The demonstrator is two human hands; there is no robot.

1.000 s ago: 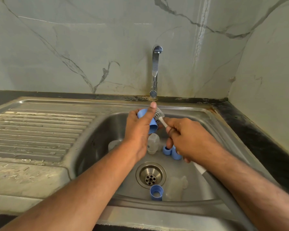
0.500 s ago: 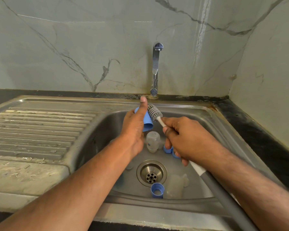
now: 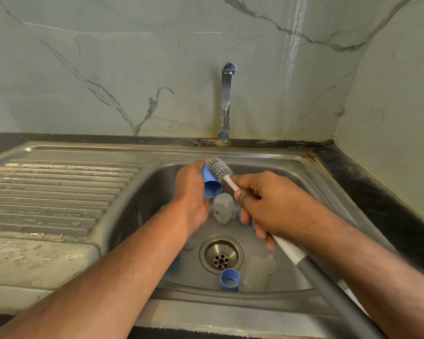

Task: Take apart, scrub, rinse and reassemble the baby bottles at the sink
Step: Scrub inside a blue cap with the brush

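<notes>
Your right hand grips the white shaft of the bottle brush, fingers curled around it; the grey handle runs back along your right forearm toward the lower right. Your left hand holds the blue cap over the basin, fingers wrapped around its far side, open end facing down and toward you. The grey bristle head lies against the cap's outer side, not inside it. Nearest you, a blue ring rests beside a clear part, just in front of the drain. Beyond the drain, a clear bottle lies between your hands, with more blue pieces partly hidden under your right hand. Farthest back, the tap stands behind the sink.
</notes>
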